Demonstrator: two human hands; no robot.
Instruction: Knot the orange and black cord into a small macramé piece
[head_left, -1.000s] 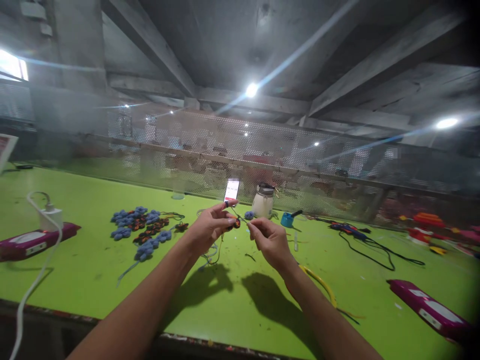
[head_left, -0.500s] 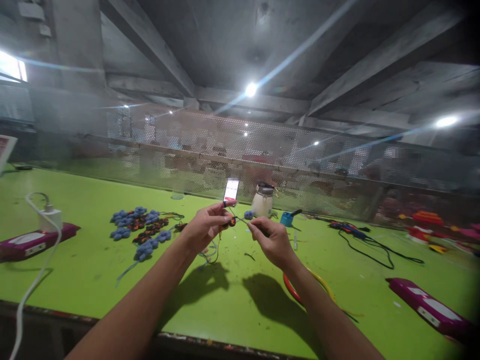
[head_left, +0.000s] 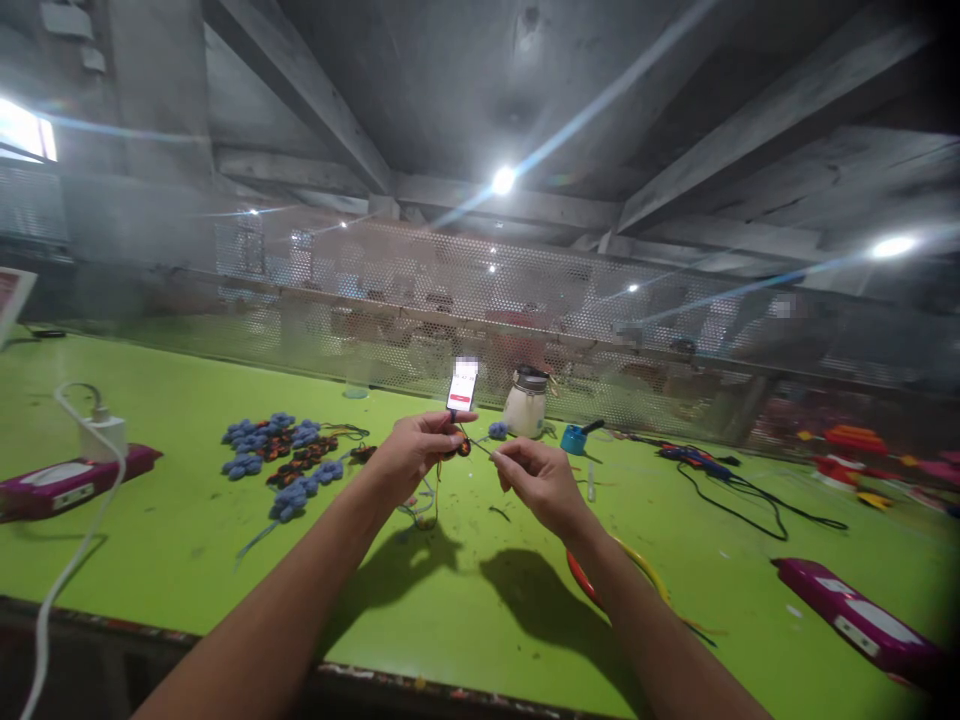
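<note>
L hand (head_left: 412,450) pinches a small dark & orange yarn piece (head_left: 464,448) btwn thumb & fingers, above the tabletop (head_left: 450,630); R hand (head_left: 536,480) has thumb & fingertips pressed together on a thin strand or tool (head_left: 481,448), can't tell which, running to the piece. Prob best w/ light, even tension & a firm L pinch close to it. Loose strands (head_left: 429,522) below L hand could snag. Phone (head_left: 461,392) & jar (head_left: 525,408) are just beyond; yellow tube (head_left: 646,568) lies by R forearm (head_left: 637,600)
</note>
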